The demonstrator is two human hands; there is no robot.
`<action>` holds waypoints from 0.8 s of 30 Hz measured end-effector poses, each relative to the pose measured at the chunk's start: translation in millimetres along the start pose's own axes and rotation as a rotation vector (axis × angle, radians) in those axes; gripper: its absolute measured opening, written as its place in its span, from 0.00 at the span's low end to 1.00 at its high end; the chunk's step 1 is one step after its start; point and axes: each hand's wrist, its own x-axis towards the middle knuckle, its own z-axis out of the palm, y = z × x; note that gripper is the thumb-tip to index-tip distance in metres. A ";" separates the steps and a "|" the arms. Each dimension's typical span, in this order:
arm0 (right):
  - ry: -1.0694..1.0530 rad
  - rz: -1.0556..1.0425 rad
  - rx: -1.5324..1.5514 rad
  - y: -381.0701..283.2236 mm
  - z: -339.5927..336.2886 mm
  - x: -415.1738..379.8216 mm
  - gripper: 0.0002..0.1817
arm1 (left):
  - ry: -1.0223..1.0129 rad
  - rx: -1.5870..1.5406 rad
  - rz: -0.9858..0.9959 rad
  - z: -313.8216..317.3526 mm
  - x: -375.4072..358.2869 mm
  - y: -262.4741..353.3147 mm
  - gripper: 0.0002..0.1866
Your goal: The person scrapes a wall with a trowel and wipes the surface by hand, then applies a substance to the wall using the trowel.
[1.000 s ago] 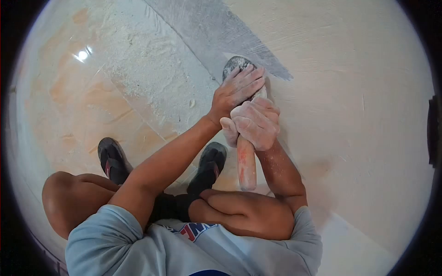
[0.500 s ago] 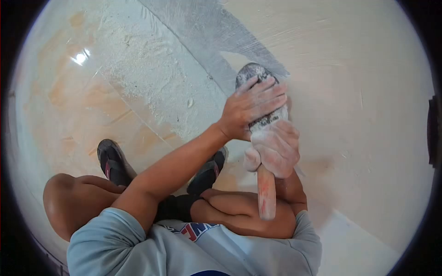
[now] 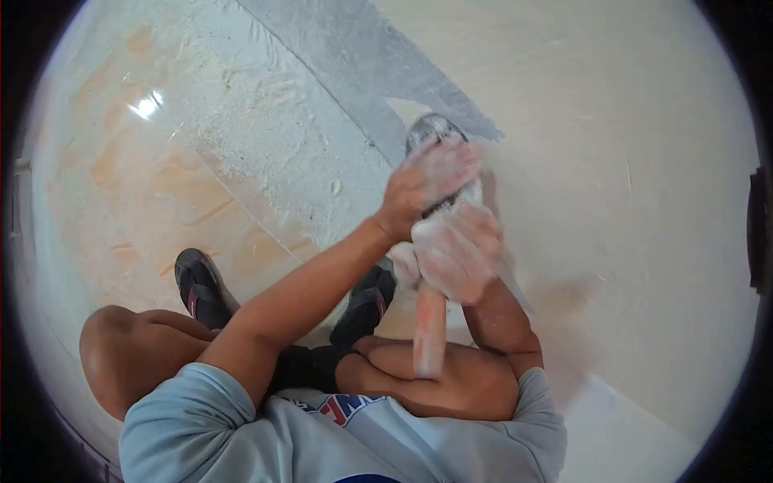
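Note:
I have a dust-covered hand tool with a dark rounded head (image 3: 435, 127) and a pale orange handle (image 3: 431, 330) that points back toward my body. My right hand (image 3: 460, 249), white with powder, is wrapped round the tool where handle and head meet. Stretched flat across the head lies my left hand (image 3: 435, 175), its fingers slightly smeared by motion. The tool's head is against or close to a pale wall-like surface (image 3: 612, 209); its underside is hidden. A grey patch (image 3: 378, 64) with a pointed end adjoins it there.
White powder and crumbs (image 3: 266, 137) cover the floor strip along the wall's base. Shiny tan-marked floor tiles (image 3: 161, 177) extend at left. My black shoes (image 3: 201, 290) and bent knees (image 3: 113, 354) are below and beside my arms. A dark object (image 3: 757, 229) shows at the right edge.
Both hands and the tool have shifted slightly left. The handle's lower end has swung left too. My left hand still lies across the head, and my right hand keeps its grip.

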 end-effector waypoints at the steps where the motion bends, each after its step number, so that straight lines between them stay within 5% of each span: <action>1: 0.003 0.020 0.033 4.7 3.3 -4.5 0.19 | 0.015 0.003 -0.009 3.0 -2.2 -3.5 0.28; 7: -0.021 0.129 0.080 -12.2 -22.4 -2.0 0.17 | -0.001 -0.058 0.012 1.9 10.4 17.8 0.31; 11: 0.058 -0.014 0.011 10.0 5.0 -0.4 0.17 | 0.068 0.000 -0.018 4.3 3.5 -1.0 0.25; 22: 0.106 -0.005 -0.043 15.5 17.3 -9.3 0.21 | 0.092 -0.026 -0.133 -2.3 2.5 2.5 0.23; 24: -0.009 0.045 0.078 15.9 13.8 -6.6 0.16 | 0.067 -0.051 -0.108 -1.7 -1.7 -0.5 0.25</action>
